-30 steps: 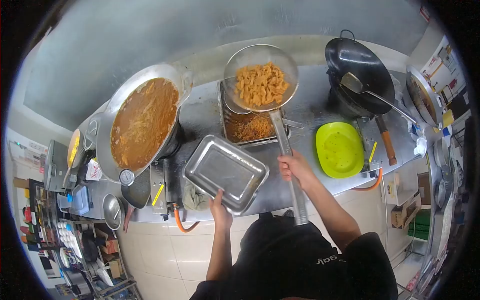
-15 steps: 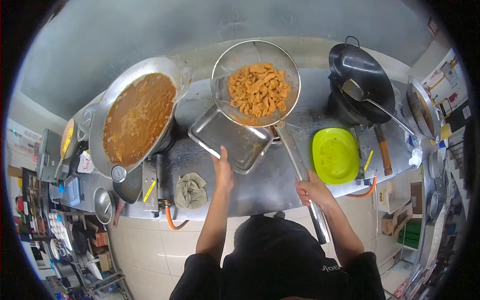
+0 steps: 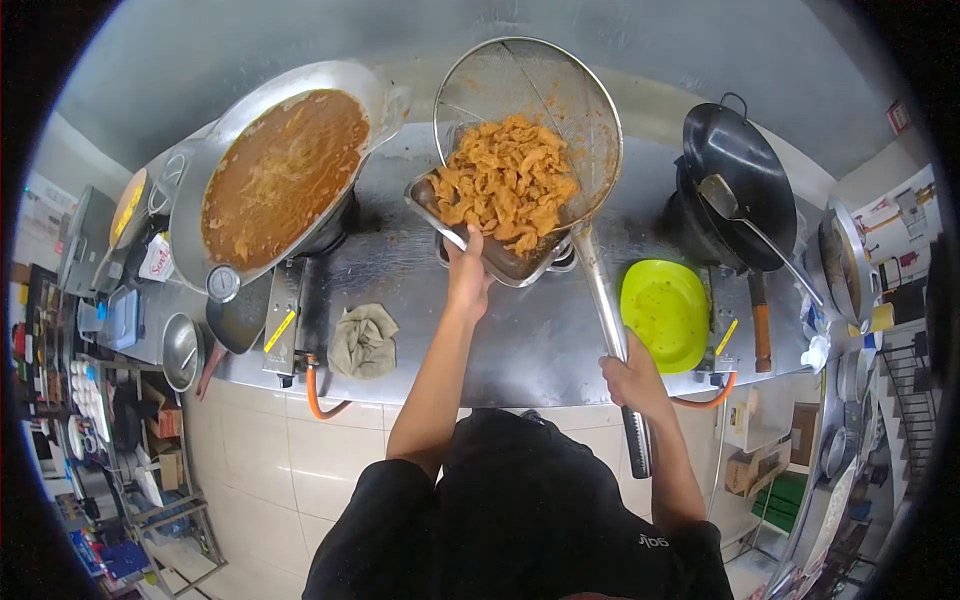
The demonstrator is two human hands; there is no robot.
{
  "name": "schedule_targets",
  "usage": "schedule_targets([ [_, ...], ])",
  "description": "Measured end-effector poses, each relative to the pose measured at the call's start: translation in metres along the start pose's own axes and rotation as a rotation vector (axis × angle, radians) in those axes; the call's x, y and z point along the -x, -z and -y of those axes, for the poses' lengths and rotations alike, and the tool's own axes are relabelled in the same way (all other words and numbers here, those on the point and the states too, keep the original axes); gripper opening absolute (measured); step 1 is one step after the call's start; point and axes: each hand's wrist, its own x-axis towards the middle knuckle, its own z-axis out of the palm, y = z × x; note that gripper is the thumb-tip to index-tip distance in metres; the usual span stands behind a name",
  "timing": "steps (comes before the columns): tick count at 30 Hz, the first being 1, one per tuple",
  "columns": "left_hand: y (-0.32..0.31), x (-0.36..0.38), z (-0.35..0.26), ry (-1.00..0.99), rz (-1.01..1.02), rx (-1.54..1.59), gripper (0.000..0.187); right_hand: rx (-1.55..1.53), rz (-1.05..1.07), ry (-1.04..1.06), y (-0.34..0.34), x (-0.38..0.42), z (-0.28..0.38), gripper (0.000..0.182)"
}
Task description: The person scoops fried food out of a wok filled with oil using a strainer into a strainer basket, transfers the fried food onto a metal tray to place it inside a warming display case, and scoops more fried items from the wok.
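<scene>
Steel counter (image 3: 520, 345); left hand (image 3: 468, 280) holds tray (image 3: 512, 268); right hand (image 3: 636, 380), strainer (image 3: 585, 145)

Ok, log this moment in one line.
left hand: holds tray | right hand: grips strainer by handle | food pieces: heaped at strainer rim, over tray

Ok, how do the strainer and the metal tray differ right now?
The strainer is round with see-through mesh; the metal tray is four-sided and solid. The strainer has a long handle, held in the right grip; the metal tray shows no such handle and is held at its edge by the left grip. The strainer partly covers the metal tray beneath it. Both are metal.
</scene>
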Motion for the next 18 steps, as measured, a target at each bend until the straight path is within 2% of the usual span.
schedule_targets([
  [3, 0.000, 0.004, 0.001, -0.005, 0.043, 0.047, 0.062, 0.209, -0.110, 0.174, -0.010, -0.008, -0.023, 0.041],
  [6, 0.003, 0.009, 0.001, -0.028, 0.074, 0.048, 0.063, 0.184, -0.165, 0.316, -0.008, -0.009, -0.031, 0.030],
  [9, -0.001, 0.010, -0.004, -0.043, 0.068, 0.025, 0.064, 0.357, -0.243, 0.474, -0.007, -0.012, -0.041, 0.028],
  [12, -0.005, 0.014, -0.005, -0.050, 0.073, 0.041, 0.066, 0.368, -0.295, 0.477, -0.008, -0.007, -0.041, 0.027],
  [15, -0.007, 0.012, -0.005, -0.036, 0.113, 0.092, 0.069, 0.344, -0.256, 0.365, -0.002, -0.005, -0.032, 0.027],
  [18, -0.007, 0.011, -0.005, -0.027, 0.130, 0.114, 0.069, 0.367, -0.321, 0.445, -0.004, -0.008, -0.042, 0.026],
])
